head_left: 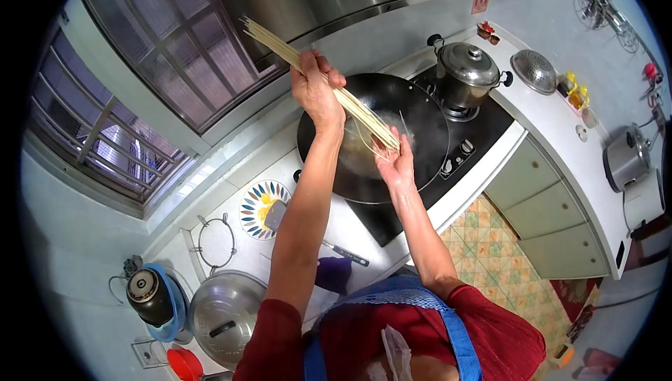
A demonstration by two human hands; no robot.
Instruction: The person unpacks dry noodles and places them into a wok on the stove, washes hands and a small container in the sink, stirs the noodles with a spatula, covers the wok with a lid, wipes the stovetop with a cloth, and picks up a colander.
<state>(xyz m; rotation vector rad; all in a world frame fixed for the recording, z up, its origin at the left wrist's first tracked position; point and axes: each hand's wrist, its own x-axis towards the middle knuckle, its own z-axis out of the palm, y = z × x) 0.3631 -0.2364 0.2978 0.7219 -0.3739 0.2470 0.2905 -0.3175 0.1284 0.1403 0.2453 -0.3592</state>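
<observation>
Head cam: dry noodles (355,107) in L hand (318,93), above wok (427,125).

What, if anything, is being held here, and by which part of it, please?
A bundle of dry noodles: the left hand grips it around its middle, the right hand holds it near its lower end.

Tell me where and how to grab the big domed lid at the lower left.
Best grip the black handle from above, fingers wrapped across its bar. It stands up at the middle of the domed lid, whose smooth, sloping metal likely offers less hold.
</observation>
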